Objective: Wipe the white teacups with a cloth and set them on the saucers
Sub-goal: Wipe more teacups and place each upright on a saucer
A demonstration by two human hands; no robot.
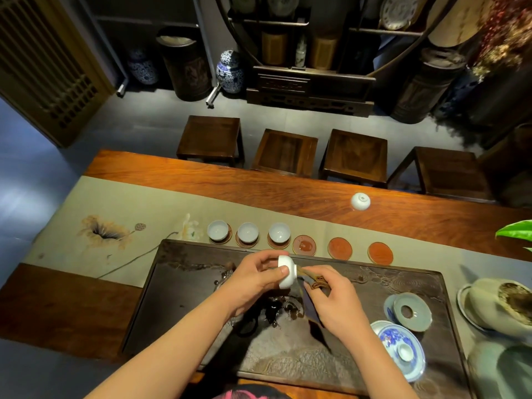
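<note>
My left hand [256, 279] grips a white teacup [288, 272] tipped on its side over the dark tea tray [359, 355]. My right hand [334, 300] holds a brown-and-blue cloth [312, 283] pressed against the cup's mouth. Behind the tray, three white teacups [248, 232] stand upright on red saucers at the left of the row. Three bare red saucers [339, 248] lie to their right. One more white teacup [360, 201] rests upside down on the wooden table further back.
A blue-and-white lidded bowl [401, 348] and a celadon strainer [411, 311] sit at the tray's right. A pale ceramic vessel [501, 306] stands right of the tray. Several dark stools [285, 152] line the table's far side. A green leaf [515, 228] pokes in at right.
</note>
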